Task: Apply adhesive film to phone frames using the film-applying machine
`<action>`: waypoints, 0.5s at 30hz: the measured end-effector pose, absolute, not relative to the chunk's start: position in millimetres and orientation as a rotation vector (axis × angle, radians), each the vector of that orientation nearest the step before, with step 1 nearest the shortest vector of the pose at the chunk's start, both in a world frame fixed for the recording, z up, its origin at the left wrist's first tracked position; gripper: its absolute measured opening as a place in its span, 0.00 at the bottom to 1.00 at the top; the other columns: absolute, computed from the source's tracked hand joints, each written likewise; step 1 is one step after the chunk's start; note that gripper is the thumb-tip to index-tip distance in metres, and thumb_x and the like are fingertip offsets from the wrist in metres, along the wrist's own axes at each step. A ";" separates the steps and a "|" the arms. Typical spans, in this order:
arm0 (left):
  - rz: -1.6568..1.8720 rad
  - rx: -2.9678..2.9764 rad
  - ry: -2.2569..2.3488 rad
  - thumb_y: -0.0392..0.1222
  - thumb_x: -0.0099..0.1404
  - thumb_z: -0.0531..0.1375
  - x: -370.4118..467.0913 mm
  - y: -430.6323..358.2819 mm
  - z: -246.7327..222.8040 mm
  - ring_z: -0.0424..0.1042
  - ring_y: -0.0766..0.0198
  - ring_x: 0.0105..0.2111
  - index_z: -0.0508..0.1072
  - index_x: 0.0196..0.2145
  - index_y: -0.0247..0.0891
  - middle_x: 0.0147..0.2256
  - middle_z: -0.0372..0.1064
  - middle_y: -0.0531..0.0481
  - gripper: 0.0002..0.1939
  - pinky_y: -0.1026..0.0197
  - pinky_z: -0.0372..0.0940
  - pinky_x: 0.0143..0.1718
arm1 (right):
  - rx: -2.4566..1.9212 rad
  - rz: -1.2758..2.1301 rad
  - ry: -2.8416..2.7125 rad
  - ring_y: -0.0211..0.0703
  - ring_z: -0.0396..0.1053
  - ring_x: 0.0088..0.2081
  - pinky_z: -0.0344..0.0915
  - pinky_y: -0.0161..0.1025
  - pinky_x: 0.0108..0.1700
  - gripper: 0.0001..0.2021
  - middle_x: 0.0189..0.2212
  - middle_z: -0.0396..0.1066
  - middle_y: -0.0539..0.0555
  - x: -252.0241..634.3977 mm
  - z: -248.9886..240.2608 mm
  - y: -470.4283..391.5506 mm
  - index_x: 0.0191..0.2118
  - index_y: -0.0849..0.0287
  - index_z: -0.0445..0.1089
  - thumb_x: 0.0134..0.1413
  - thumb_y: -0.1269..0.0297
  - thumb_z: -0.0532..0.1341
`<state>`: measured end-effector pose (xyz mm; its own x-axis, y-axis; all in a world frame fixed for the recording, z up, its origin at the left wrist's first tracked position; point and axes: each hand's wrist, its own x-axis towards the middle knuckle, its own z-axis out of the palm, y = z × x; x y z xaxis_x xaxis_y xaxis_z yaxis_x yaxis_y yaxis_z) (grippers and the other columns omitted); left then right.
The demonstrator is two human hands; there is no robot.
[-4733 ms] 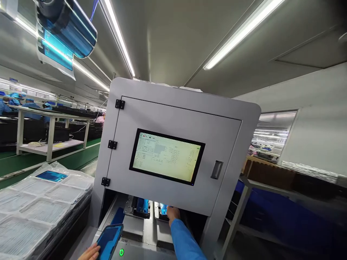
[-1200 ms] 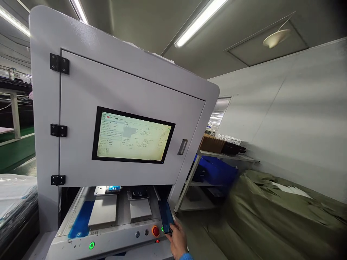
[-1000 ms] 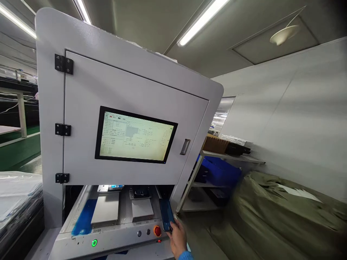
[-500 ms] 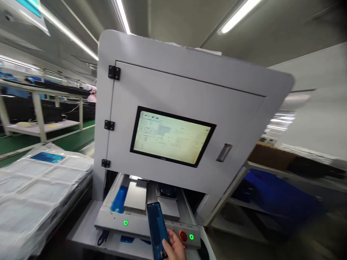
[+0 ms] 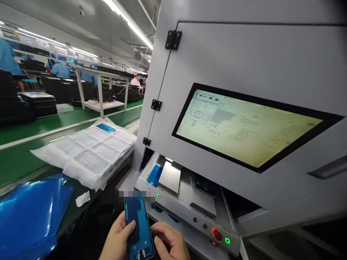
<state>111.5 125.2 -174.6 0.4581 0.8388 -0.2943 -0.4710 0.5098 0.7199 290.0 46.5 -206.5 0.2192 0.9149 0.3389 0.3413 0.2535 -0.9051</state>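
Note:
A phone housing (image 5: 138,231), a slim panel with blue film and dark areas, stands tilted up in front of me. My left hand (image 5: 118,236) is closed on its left side, with the thumb across the front. At the right edge is my right hand (image 5: 171,241), its fingers bent and the thumb apart from them; the fingertips are at or touching the edge. Beyond the hands is a grey machine's slide-out bed (image 5: 187,202) with two metal fixture plates, the left plate (image 5: 170,177) bare and bright. A blue film piece (image 5: 154,176) lies beside that plate.
The machine's door carries a screen (image 5: 244,126). A red button (image 5: 217,234) and green-lit buttons line the bed's front. To the left are a plastic-wrapped stack of trays (image 5: 92,151), blue film sheets (image 5: 32,213) and a crumpled white scrap (image 5: 82,198). People in blue work farther back.
My view has turned left and come nearer the machine. The housing has moved left relative to the bed. My left hand has come into view, holding it; my right hand's grip has loosened.

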 end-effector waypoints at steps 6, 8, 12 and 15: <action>0.862 0.576 0.726 0.50 0.50 0.81 101.1 117.4 -163.5 0.76 0.58 0.34 0.82 0.44 0.37 0.37 0.81 0.46 0.26 0.57 0.74 0.39 | -0.918 0.252 -2.233 0.46 0.73 0.48 0.73 0.42 0.52 0.07 0.44 0.79 0.54 303.3 -136.9 59.5 0.48 0.56 0.77 0.64 0.66 0.66; 0.866 0.585 0.745 0.48 0.51 0.80 101.4 114.2 -163.4 0.75 0.59 0.34 0.82 0.44 0.37 0.38 0.81 0.47 0.25 0.58 0.73 0.40 | -0.848 0.172 -2.402 0.44 0.71 0.49 0.70 0.41 0.53 0.04 0.43 0.78 0.51 297.6 -139.8 64.8 0.44 0.55 0.76 0.68 0.62 0.67; 0.865 0.648 0.771 0.45 0.55 0.76 101.0 109.6 -167.5 0.75 0.59 0.35 0.81 0.44 0.37 0.36 0.80 0.49 0.20 0.58 0.71 0.41 | -0.870 0.109 -2.632 0.41 0.67 0.45 0.66 0.39 0.49 0.12 0.38 0.75 0.47 285.1 -163.0 71.7 0.35 0.55 0.73 0.70 0.57 0.68; 0.838 0.678 0.765 0.44 0.57 0.74 100.1 106.1 -169.3 0.74 0.59 0.36 0.81 0.43 0.37 0.36 0.80 0.48 0.17 0.59 0.71 0.42 | -0.869 0.091 -2.703 0.41 0.64 0.40 0.63 0.40 0.45 0.16 0.34 0.73 0.46 279.2 -171.9 74.5 0.29 0.56 0.70 0.67 0.57 0.70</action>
<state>100.1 106.1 -169.3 0.4442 0.8384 -0.3157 -0.3907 0.4984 0.7739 279.2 74.5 -171.9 -0.7723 0.5785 0.2626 0.5596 0.8151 -0.1499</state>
